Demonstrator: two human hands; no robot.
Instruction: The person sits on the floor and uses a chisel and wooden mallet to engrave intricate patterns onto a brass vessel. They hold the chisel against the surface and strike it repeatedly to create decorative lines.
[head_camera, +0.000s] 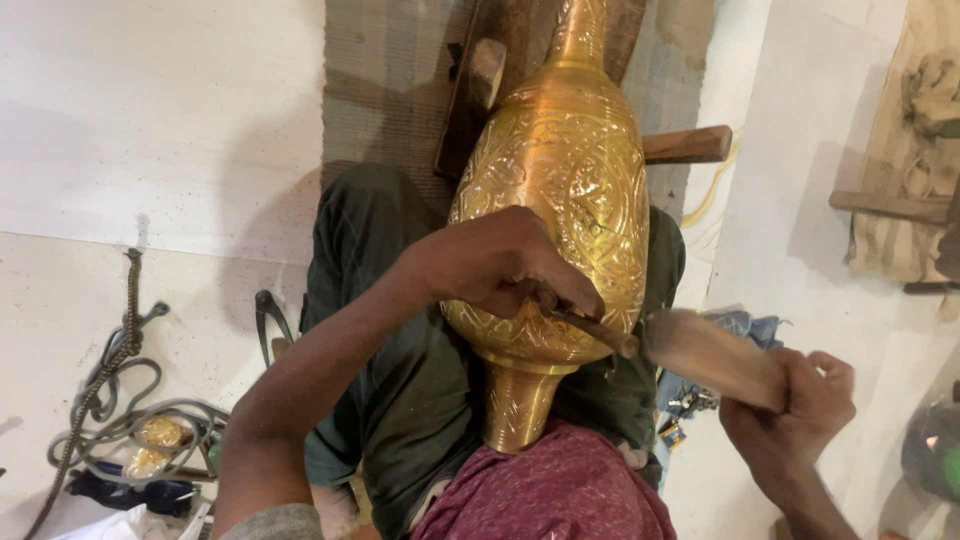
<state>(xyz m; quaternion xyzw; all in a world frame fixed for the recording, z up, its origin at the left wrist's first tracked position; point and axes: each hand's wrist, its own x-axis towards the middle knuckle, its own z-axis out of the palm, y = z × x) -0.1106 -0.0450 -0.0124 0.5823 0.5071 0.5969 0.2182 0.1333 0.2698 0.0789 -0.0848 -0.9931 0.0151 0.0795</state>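
Note:
A large engraved brass vase lies lengthwise over my lap, its neck pointing away from me and its foot near my body. My left hand rests on the vase's belly and grips a thin metal chisel whose tip touches the brass. My right hand holds a wooden mallet, blurred with motion, right at the chisel's head.
A wooden block support lies under the vase on a striped mat. On the floor at the left lie coiled grey cable and a chain with small brass pieces. Burlap and wooden sticks lie at the right.

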